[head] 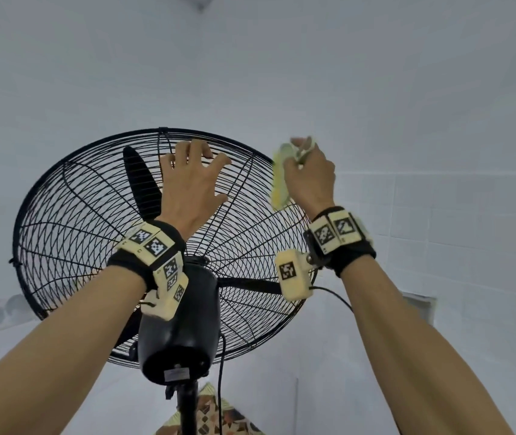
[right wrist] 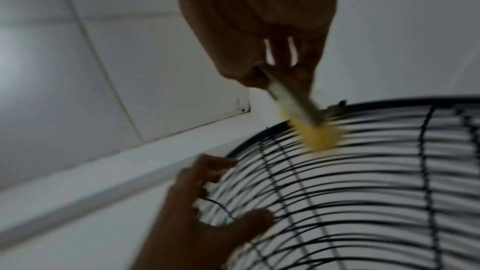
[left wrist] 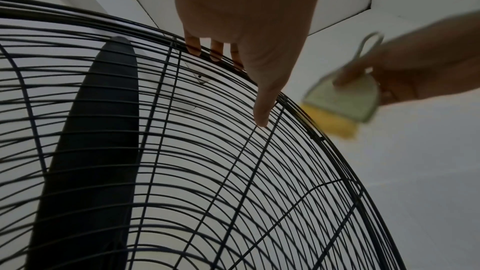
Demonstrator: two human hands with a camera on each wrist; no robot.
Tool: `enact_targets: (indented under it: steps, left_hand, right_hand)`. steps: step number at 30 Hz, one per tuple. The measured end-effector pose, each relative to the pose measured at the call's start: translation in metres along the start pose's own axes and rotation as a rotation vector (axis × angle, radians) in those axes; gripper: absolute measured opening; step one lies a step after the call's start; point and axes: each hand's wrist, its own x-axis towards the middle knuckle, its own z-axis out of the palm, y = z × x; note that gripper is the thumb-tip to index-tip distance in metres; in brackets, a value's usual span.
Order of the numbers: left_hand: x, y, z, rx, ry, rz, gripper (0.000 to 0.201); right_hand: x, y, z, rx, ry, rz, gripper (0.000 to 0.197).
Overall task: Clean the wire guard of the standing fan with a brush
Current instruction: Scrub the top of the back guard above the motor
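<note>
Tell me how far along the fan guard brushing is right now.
Done: nothing shows as finished; dust on the wires is too fine to judge. In hand: the left hand steadies the wire guard near its top rim, while the right hand holds the yellow-bristled brush at the upper right rim. Left: presumably the remaining guard.

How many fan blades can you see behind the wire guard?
2: one blade points up beside the left hand; another points right from the motor. Others may be hidden.
</note>
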Motion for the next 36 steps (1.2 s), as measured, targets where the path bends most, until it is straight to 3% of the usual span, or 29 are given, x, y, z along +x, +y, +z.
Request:
enact_targets:
  steps: [3,6,9,12,14,17,20,24,28,31,34,36]
  left_hand:
    - [-0.001,-0.004,0.0,-0.005,0.006,-0.002,0.068]
    - [-0.001,-0.003,-0.002,-0.014,0.008,0.003,0.068]
    - [-0.002,0.001,0.0,-0.016,0.012,0.012,0.067]
    - [-0.001,0.003,0.003,-0.017,0.019,0.009,0.067]
    - [-0.001,0.0,0.004,-0.028,0.033,-0.017,0.066]
    - [-0.003,-0.004,0.002,-0.049,0.052,-0.029,0.067]
    - [-0.005,-0.004,0.002,-0.038,0.062,-0.011,0.068]
    - [-0.007,0.0,0.006,-0.058,0.084,-0.003,0.068]
    - [-0.008,-0.004,0.007,-0.054,0.092,-0.017,0.069]
    - [-0.008,-0.004,0.006,-0.058,0.089,-0.014,0.069]
    - [-0.008,-0.001,0.006,-0.058,0.085,-0.005,0.069]
    - [-0.008,-0.002,0.007,-0.052,0.087,-0.009,0.069]
  right_hand:
    - [0.006,-0.004,-0.002,0.228,-0.046,-0.01,0.034]
    - [0.0,0.021,-0.015,0.018,0.194,0.143,0.034]
    - [-0.01,0.036,-0.016,-0.259,0.129,0.289,0.032]
    - [-0.004,0.019,0.003,-0.193,0.103,0.053,0.031]
    - [0.006,0.0,0.01,-0.023,0.054,-0.09,0.033]
    - [0.029,-0.011,0.012,0.293,0.012,0.025,0.032]
    - [0.042,-0.009,0.015,0.552,0.139,0.2,0.03]
    - [0.041,-0.009,0.02,0.441,0.166,0.121,0.031]
    - [0.037,-0.014,0.014,0.392,0.027,0.186,0.013]
    - [0.036,-0.011,0.012,0.454,0.13,0.217,0.007]
    - [0.027,-0.003,0.018,0.467,0.177,0.159,0.024]
    - [0.023,0.0,0.019,0.424,0.118,0.137,0.021]
